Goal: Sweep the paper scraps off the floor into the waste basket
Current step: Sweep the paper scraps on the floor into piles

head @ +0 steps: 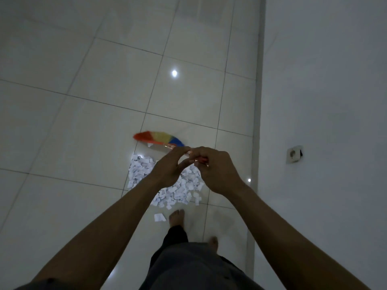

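- White paper scraps (184, 185) lie heaped on the pale floor tiles (83, 132), partly hidden behind my two hands; one loose scrap (159, 217) sits apart, just beside my bare left foot (177, 217).
- My left hand (169, 170) and right hand (217, 170) meet over the heap, both on the orange broom handle (202, 159); right fingers (202, 155) are curled shut round it, left fingers (178, 152) lie together along it.
- Broom head (159, 139), with red, yellow and blue bristles, rests on the tiles just beyond the heap, blurred; a scrap seems to cling under it.
- My right foot (213, 242) stands behind the left, near the wall edge; dark trouser legs (178, 237) cover the rest.
- Wall (324, 101) runs along the right side, close to the heap, with a socket (294, 153) low on it.
- Open tiles stretch left and ahead of the broom head, with room to move there; two bright light spots (174, 73) reflect on the floor.
- Waste basket: I see none in this view.
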